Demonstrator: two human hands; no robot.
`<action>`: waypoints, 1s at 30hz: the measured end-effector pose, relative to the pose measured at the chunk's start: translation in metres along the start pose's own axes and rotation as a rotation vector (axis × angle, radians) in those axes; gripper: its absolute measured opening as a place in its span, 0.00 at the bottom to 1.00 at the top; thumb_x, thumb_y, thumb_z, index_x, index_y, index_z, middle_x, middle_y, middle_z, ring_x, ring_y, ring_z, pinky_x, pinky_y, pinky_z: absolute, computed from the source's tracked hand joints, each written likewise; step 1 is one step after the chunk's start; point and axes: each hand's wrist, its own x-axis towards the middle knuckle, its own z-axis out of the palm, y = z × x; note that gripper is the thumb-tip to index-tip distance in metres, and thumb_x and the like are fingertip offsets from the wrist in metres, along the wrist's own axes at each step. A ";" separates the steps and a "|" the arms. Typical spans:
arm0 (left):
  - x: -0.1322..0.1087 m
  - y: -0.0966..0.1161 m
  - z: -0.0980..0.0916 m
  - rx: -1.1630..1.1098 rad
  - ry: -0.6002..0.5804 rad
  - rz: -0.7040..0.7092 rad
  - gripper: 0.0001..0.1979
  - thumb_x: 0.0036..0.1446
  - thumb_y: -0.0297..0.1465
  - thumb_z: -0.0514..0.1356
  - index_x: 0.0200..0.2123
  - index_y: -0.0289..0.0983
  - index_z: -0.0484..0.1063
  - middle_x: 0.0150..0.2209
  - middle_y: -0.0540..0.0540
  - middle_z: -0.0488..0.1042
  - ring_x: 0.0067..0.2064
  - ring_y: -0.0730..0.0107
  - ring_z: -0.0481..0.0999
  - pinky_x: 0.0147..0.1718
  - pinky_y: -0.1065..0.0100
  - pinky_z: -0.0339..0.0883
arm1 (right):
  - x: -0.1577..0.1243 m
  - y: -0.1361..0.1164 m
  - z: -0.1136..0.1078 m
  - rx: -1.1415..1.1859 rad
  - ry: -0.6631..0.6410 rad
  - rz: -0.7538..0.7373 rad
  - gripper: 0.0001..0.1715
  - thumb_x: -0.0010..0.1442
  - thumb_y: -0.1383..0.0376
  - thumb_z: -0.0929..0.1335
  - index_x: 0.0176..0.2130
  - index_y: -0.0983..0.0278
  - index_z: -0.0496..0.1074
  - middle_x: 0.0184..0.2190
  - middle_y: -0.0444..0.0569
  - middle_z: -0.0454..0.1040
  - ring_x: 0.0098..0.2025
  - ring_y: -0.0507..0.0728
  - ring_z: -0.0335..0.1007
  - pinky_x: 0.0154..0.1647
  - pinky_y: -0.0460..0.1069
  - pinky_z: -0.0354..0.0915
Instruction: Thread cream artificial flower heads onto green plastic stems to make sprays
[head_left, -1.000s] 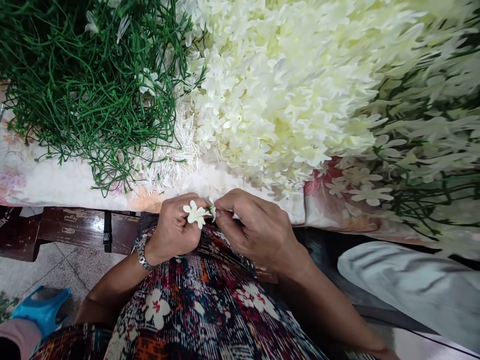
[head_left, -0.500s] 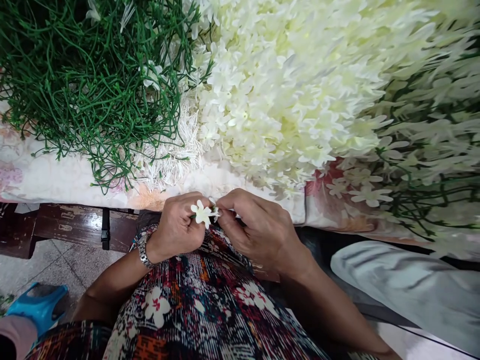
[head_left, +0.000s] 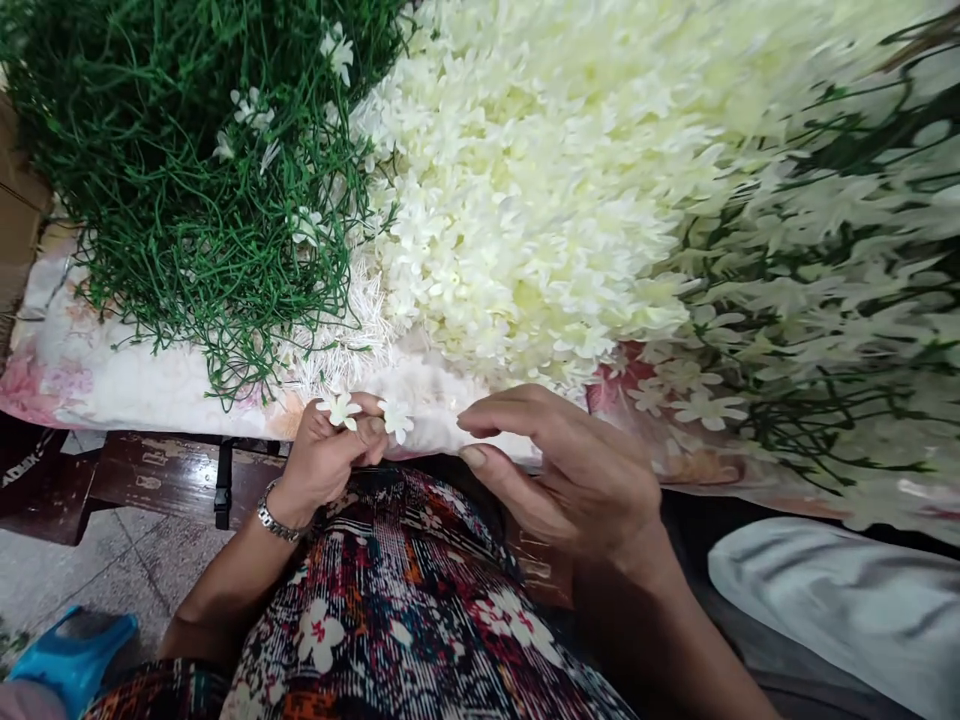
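My left hand [head_left: 326, 460], with a metal watch at the wrist, is closed around a small sprig bearing two white artificial flowers [head_left: 339, 408] at the table's near edge. My right hand [head_left: 566, 470] hovers just to the right of it, fingers loosely curved and apart, holding nothing that I can see. Behind both hands lies a big heap of loose cream-white flower heads [head_left: 540, 190]. A tangle of green plastic stems [head_left: 187, 190] fills the back left, and thin white plastic stamen pieces [head_left: 341, 335] lie between the two heaps.
A floral cloth [head_left: 112, 375] covers the table over a dark wooden frame [head_left: 165, 475]. Finished flower sprigs on green stems [head_left: 825, 330] pile up at the right. A person's light trouser leg [head_left: 840, 600] shows at lower right, a blue sandal [head_left: 71, 650] at lower left.
My right hand has let go of the sprig and drawn away to the right, opening. My left hand shifted slightly left; two flowers show on the sprig now.
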 end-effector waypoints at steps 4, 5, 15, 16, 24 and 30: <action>-0.001 0.005 0.004 -0.142 -0.028 -0.135 0.12 0.41 0.30 0.64 0.26 0.35 0.62 0.13 0.58 0.59 0.13 0.85 0.56 0.14 0.78 0.44 | -0.005 0.003 0.002 0.046 0.014 -0.002 0.14 0.48 0.77 0.65 0.37 0.67 0.65 0.28 0.48 0.69 0.31 0.50 0.65 0.30 0.45 0.64; -0.002 0.007 0.005 -0.164 -0.041 -0.157 0.12 0.42 0.30 0.63 0.27 0.35 0.61 0.13 0.58 0.60 0.12 0.86 0.54 0.13 0.78 0.42 | -0.006 0.004 0.003 0.057 0.011 0.002 0.13 0.48 0.77 0.65 0.36 0.67 0.65 0.27 0.48 0.69 0.31 0.50 0.65 0.30 0.46 0.64; 0.003 0.013 0.026 -0.100 0.088 -0.196 0.10 0.44 0.29 0.60 0.22 0.34 0.60 0.12 0.53 0.67 0.11 0.87 0.51 0.11 0.81 0.39 | -0.003 0.015 0.002 0.025 0.078 0.043 0.12 0.49 0.76 0.65 0.35 0.65 0.65 0.27 0.46 0.68 0.29 0.49 0.64 0.30 0.46 0.63; 0.003 0.012 0.028 -0.066 0.100 -0.186 0.09 0.45 0.30 0.60 0.22 0.33 0.60 0.12 0.53 0.67 0.11 0.87 0.51 0.10 0.80 0.40 | -0.001 0.016 0.001 0.013 0.098 0.033 0.13 0.49 0.76 0.65 0.36 0.65 0.65 0.28 0.47 0.69 0.30 0.49 0.65 0.31 0.46 0.63; 0.004 0.007 0.034 0.135 0.103 -0.174 0.09 0.47 0.31 0.59 0.20 0.32 0.65 0.11 0.52 0.67 0.10 0.86 0.53 0.10 0.79 0.42 | 0.016 0.018 0.004 -0.014 -0.019 -0.098 0.12 0.50 0.76 0.63 0.37 0.67 0.66 0.34 0.51 0.67 0.38 0.52 0.64 0.38 0.48 0.65; 0.003 0.006 0.034 0.168 0.079 -0.197 0.09 0.46 0.31 0.59 0.20 0.32 0.65 0.11 0.52 0.66 0.10 0.86 0.52 0.11 0.78 0.40 | 0.013 0.020 0.005 -0.010 -0.064 -0.066 0.08 0.51 0.74 0.63 0.35 0.66 0.66 0.31 0.50 0.65 0.35 0.52 0.63 0.35 0.48 0.64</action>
